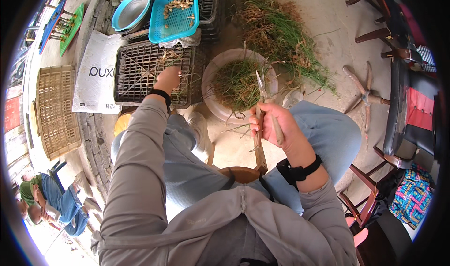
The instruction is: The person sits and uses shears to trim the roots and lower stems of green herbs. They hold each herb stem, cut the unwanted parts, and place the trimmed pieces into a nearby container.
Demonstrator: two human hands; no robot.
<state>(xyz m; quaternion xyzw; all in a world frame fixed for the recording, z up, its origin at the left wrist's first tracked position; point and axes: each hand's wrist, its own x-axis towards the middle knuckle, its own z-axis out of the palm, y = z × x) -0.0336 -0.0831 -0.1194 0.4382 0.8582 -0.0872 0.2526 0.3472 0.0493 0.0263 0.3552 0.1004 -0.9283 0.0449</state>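
Note:
My right hand grips a pair of long-handled shears, its wooden handles spread in my palm and the pointed metal blades towards the basin. Over the right part of an upturned black plastic crate, my left hand has its fingers curled; their far side is hidden, so whether they hold a stem is unclear. Thin dry and green stalks lie on the crate beside that hand. A pale round basin stands between the crate and the shears. Cut green and brown stalks heap up inside it.
Behind the basin a large pile of green stalks covers the floor. A blue basket holds small tan bulbs or nuts, beside a blue-rimmed colander. Chairs line the right; a person sits far left.

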